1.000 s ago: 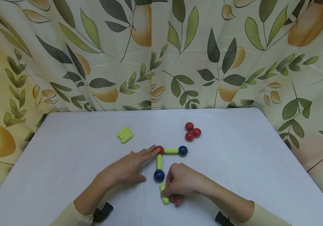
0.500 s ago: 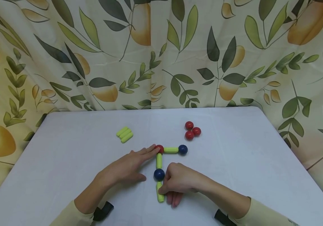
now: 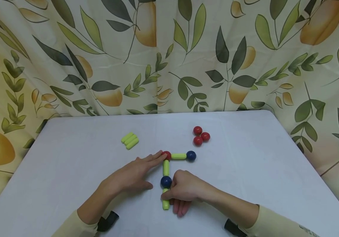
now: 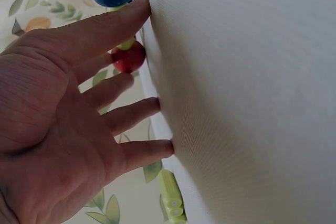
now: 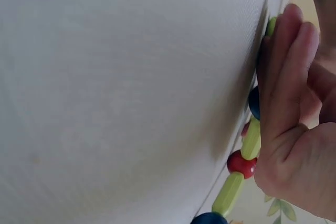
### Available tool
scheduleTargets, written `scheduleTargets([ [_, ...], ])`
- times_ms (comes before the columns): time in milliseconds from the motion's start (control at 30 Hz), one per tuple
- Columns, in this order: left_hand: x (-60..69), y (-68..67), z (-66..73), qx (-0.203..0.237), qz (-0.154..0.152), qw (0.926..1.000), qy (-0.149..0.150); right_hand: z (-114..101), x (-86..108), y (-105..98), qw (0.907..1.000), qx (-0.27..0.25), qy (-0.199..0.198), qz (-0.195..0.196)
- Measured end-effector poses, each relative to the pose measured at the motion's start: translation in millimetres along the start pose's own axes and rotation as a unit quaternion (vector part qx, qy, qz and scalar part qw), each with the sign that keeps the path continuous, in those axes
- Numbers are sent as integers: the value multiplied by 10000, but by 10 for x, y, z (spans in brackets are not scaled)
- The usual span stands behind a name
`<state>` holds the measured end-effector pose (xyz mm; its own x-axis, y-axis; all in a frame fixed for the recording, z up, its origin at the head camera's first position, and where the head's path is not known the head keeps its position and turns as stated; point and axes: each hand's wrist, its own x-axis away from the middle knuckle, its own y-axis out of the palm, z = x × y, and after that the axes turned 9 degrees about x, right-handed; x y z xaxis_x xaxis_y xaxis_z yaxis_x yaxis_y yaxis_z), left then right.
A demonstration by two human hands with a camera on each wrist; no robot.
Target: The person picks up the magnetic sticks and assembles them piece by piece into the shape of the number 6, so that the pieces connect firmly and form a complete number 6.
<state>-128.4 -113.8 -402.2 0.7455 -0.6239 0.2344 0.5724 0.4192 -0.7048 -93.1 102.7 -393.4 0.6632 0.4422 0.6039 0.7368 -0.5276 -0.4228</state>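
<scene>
My left hand (image 3: 132, 172) lies palm down with its straight fingertips on a red ball (image 3: 168, 156). From that ball one yellow-green stick (image 3: 178, 156) runs right to a blue ball (image 3: 191, 156), and another stick (image 3: 166, 168) runs towards me to a second blue ball (image 3: 166, 182). With thumb and forefinger, my right hand (image 3: 188, 187) pinches a third yellow-green stick (image 3: 166, 205), in line below the nearer blue ball. Its upper end meets that ball; the thumb covers part of the stick. In the right wrist view the hand's other fingers (image 5: 286, 72) extend along the tabletop.
Several loose yellow-green sticks (image 3: 130, 141) lie together at the back left of the white table (image 3: 246, 158). Three loose red balls (image 3: 197, 141) form a cluster behind the right-hand blue ball. A leaf-and-fruit patterned curtain (image 3: 187, 65) hangs along the table's back edge.
My right hand has moved the pinched stick left and up, from apart and slanted to straight below the nearer blue ball and against it. The left hand has stayed on the red ball.
</scene>
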Motion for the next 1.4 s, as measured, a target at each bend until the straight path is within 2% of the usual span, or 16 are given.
scheduleTargets([
  [333,-2,-17,-3,-37,1,10000,-75,-6,13,8,9996,-265,-86,91],
  [500,-5,-17,0,-40,-12,9999,-143,15,28,-17,9998,-168,-101,12],
  [700,-5,-15,0,-51,-22,9998,-186,55,87,-116,9994,80,-322,-71],
  [833,1,-19,2,-74,-41,9997,-208,57,124,-240,9982,231,-556,79],
  [1033,-5,-10,-3,-64,-30,9999,-150,55,182,-450,9949,295,-789,562],
  [1100,-6,-6,-4,-53,-26,9999,-108,65,198,-514,9905,400,-960,903],
  [1167,-6,-4,-4,-65,-19,10000,-54,87,208,-571,9813,625,-1138,1419],
  [1300,-5,-6,-1,-85,-26,10000,11,154,211,-670,9481,1284,-1267,2619],
  [1400,-8,-8,3,-95,-45,9999,-38,208,195,-733,9302,1539,-1141,3132],
])
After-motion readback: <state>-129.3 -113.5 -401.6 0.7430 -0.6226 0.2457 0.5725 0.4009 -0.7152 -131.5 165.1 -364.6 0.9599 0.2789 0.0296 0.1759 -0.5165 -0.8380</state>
